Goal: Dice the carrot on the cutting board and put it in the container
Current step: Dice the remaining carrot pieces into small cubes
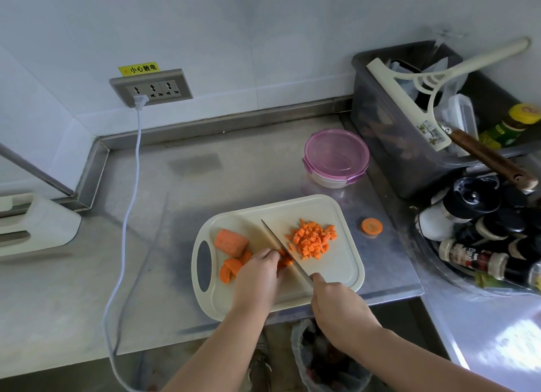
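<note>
On the cutting board [336, 213], left hand [257, 277] pinning carrot strips [285, 262] under curled fingers [268, 255], right hand [341, 306] gripping the knife [278, 243], diced carrot [313, 239] just right of its blade, lidded container [336, 157] beyond both hands on the bench [205, 186]

Soft daylight, wide-angle edge distortion

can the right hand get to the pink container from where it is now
Probably yes: the container sits just past the far edge of the cutting board, with only the low diced carrot pile between it and the right hand. But that hand grips the knife, and the container's lid looks closed.
</note>
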A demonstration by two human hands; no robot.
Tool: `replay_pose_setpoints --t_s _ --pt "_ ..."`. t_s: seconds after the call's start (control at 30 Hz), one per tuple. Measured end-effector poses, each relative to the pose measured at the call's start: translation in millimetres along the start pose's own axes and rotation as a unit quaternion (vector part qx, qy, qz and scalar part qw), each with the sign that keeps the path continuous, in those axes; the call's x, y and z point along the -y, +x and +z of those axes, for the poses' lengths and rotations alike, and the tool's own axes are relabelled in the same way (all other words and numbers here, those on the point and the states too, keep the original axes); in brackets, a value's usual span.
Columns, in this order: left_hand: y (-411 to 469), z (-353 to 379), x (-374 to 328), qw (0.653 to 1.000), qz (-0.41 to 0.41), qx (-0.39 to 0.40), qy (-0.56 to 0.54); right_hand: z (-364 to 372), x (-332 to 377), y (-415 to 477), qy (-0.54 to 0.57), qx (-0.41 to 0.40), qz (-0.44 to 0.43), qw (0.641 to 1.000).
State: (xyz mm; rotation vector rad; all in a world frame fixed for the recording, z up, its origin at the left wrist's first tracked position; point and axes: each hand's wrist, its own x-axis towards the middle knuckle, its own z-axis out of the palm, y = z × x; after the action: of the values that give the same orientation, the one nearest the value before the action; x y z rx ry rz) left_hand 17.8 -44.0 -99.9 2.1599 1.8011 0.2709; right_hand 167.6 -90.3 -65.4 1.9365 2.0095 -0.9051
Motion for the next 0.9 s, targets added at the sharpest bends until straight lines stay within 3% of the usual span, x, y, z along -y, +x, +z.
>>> replay_pose_setpoints --t_s 0.47,0.6,0.9 --pt "-0.3 0.2 1.1 1.0 0.005 0.002 0.003 -3.5 1.8 4.9 0.013 0.03 0.016 0.999" --pt "-0.1 0.7 1.2 1.0 -0.005 -0.002 -0.014 -10.3 -6.0 7.7 0.111 -0.001 0.019 0.994" --pt "-0.3 -3.6 -2.4 0.999 -0.022 0.003 -0.03 -14.8 -12.0 4.5 0.145 -0.035 0.025 0.988"
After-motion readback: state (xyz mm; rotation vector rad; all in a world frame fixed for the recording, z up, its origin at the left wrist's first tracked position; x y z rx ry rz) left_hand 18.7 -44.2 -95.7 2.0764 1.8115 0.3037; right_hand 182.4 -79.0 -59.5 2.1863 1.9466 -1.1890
